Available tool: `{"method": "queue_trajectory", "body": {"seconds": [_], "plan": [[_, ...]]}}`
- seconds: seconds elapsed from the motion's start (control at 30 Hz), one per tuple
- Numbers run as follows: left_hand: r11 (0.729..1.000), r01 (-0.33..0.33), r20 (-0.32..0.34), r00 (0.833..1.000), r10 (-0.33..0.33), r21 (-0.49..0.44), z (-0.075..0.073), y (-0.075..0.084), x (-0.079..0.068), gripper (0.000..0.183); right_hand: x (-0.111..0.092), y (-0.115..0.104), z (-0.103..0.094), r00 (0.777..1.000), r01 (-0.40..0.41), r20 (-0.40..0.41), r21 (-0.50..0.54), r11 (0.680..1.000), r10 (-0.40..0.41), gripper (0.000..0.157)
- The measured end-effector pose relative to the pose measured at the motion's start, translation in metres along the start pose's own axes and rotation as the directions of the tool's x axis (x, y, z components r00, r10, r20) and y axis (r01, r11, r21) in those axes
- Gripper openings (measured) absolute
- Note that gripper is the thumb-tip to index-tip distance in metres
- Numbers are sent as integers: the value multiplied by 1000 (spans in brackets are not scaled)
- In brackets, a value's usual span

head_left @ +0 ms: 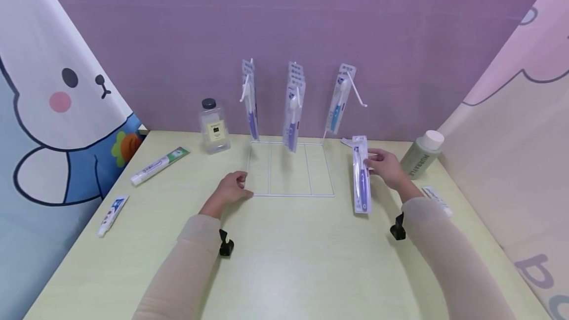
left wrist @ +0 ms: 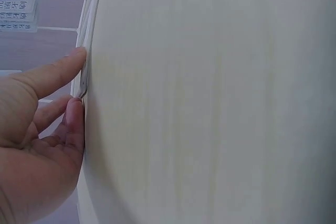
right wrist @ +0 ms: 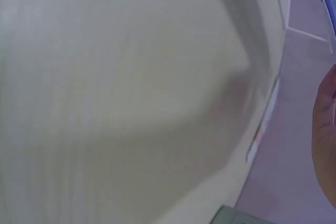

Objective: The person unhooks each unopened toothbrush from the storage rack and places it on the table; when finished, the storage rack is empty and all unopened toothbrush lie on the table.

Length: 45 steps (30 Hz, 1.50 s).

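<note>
Matte violet cloth (head_left: 275, 23), lightly creased, backs a pale greenish-yellow tabletop (head_left: 284, 270) (faint streaky grain shows in the wrist views). Far left: smooth blue-and-white fabric printed with a cartoon animal (head_left: 80, 48). Next, two soft flattened toothpaste tubes: a small white-and-blue one (head_left: 113, 216) nearer the front edge, a longer white-and-green one (head_left: 160, 166) beyond it, lying at a slant. Behind stands a clear, boxy bottle with a round black cap and cream label (head_left: 215, 130).

Left hand (head_left: 228, 189): thumb and bent fingers pinch the front-left corner of a thin white wire rack (head_left: 289, 195), its flat base a barred rectangle. From its hooks hang clear blister packs of toothbrushes: purple handles at left (head_left: 250, 107), a deeper overlapping row, purple in front, at centre (head_left: 292, 107), blue at right (head_left: 340, 100).

Right of the rack, above the table: a long, glossy blister pack with a purple toothbrush (head_left: 362, 181), near upright, its right edge clamped between thumb and fingers of the right hand (head_left: 386, 166). Beyond that hand, a grey-green cylindrical bottle with a white cap (head_left: 418, 159), tilted in view; nearer, a white tube (head_left: 437, 200), partly hidden by the sleeve. Far right: pink-and-cream printed fabric (head_left: 511, 152).
</note>
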<state>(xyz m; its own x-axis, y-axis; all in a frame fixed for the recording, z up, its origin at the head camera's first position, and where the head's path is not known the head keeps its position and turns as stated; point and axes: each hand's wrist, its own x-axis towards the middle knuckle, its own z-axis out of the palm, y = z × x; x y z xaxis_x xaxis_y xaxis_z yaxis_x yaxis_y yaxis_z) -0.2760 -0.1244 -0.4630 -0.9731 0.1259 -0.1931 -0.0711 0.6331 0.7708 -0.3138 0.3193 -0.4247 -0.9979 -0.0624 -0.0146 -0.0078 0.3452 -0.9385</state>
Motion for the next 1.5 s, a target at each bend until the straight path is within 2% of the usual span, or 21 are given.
{"method": "queue_trajectory", "body": {"seconds": [0.3,0.7,0.83,1.0,1.1,1.27,1.4,1.5], "plan": [[1000,2,0,1000,-2,-2,1,3,2,68,2,19,15,994,-88,60,20,996,86,49],[1000,8,-6,1000,-8,-17,-2,2,1,68,4,19,24,975,-181,103,-159,971,198,47],[1000,3,-15,1000,-3,-10,-3,2,0,67,5,15,26,970,-189,103,-251,950,220,50],[1000,4,-14,1000,-4,-11,-4,1,-1,67,6,10,26,965,-211,74,-360,909,253,48],[1000,12,-10,1000,-12,-12,-4,0,-2,67,6,5,25,966,-193,80,-400,896,244,48],[1000,20,-8,1000,-20,-18,-3,-2,-1,67,12,-11,22,977,-168,74,-308,936,199,46],[1000,18,-14,1000,-19,-20,-1,-2,0,66,22,-34,21,996,-71,31,-243,967,81,42],[1000,9,-18,1000,-10,-14,2,-3,1,65,32,-53,23,998,26,-44,-213,977,-36,40]]}}
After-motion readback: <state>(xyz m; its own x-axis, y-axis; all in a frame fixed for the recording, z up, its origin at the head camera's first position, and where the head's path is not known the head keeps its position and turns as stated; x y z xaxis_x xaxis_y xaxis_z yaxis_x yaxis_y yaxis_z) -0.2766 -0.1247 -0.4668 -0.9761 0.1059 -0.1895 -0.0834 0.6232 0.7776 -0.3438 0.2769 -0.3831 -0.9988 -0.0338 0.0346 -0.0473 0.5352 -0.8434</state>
